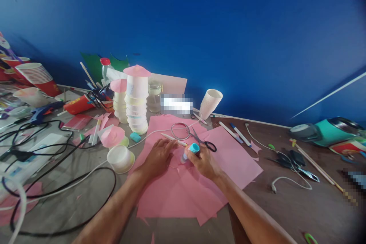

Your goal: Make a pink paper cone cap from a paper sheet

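My right hand (204, 162) grips a glue stick (194, 148) with a turquoise end and a pale, see-through body, low over the pink paper (177, 198). Flat on the same paper lies my left hand (160, 156), fingers stretched out and holding nothing. Several pink sheets overlap beneath both hands. Just beyond the fingers are a light pencil (171, 138), a metal ring (180, 131) and scissors (210, 145) with dark handles. A turquoise eraser (135, 137) sits to the left of the paper.
Left of the paper rise stacked paper cups (137, 103) topped with a pink cone, beside a white cup (120, 159). Black cables (111, 194) loop across the left side. Leaning white cups (211, 103) stand at the back; markers (240, 134) and keys (309, 174) lie to the right.
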The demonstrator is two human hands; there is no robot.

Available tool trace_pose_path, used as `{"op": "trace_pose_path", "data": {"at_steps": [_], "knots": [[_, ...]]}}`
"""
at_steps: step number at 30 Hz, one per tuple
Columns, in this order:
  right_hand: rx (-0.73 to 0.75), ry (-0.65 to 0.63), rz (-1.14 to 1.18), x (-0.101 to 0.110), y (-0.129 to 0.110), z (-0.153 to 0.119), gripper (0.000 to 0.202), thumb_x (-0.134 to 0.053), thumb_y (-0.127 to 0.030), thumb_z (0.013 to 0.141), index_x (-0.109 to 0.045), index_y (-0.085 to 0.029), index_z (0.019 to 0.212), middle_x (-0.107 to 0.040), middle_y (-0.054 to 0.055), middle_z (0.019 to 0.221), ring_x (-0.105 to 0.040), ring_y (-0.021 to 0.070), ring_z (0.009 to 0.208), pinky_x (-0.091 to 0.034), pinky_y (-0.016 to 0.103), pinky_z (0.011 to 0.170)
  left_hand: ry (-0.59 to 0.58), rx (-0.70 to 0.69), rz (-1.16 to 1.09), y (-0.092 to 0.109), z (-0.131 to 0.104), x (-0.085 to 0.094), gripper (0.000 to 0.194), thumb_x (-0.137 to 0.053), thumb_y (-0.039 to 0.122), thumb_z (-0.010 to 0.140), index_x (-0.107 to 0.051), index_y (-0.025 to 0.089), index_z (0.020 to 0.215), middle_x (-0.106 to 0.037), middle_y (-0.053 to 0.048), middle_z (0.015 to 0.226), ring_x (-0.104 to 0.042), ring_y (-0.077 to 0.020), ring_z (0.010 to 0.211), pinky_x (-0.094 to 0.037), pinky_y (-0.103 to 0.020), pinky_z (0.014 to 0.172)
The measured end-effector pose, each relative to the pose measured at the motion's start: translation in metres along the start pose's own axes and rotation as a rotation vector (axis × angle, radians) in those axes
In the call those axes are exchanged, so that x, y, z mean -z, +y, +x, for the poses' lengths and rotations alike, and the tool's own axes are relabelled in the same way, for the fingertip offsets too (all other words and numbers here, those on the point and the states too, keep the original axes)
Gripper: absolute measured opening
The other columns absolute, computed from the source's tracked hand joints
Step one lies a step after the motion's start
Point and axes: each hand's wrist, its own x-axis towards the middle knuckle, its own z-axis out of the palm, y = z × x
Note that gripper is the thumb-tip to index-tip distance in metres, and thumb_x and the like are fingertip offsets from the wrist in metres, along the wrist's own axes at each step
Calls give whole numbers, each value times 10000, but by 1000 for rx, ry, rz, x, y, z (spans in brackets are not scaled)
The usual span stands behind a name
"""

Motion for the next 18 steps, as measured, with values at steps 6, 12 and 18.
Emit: {"op": "trace_pose_path", "data": {"at_steps": [6, 12, 18], "knots": [[-54, 41, 125, -8, 6, 2, 337, -501, -453, 911, -663, -186, 786, -587, -2, 581, -472, 127, 482, -416, 254, 482, 6, 18, -8, -1, 0, -1, 505, -450, 106, 912, -418, 213, 1404, -678, -127, 1202, -591, -288, 1122, -476, -507, 966], [-97, 61, 203, -3, 6, 2, 329, -533, -484, 889, -682, -191, 873, -568, -11, 555, -506, 141, 492, -432, 256, 488, -1, 13, -8, 1, 1, 1, 531, -452, 74, 890, -414, 217, 1400, -681, -119, 1209, -590, -288, 1131, -472, -506, 968], [-135, 246, 354, 12, 9, 4, 463, -515, -596, 883, -669, -162, 932, -466, -51, 510, -397, 102, 436, -340, 233, 433, -54, 37, 1, -2, 0, -1, 546, -462, 63, 875, -411, 212, 1398, -686, -107, 1215, -569, -297, 1156, -450, -522, 991]]}}
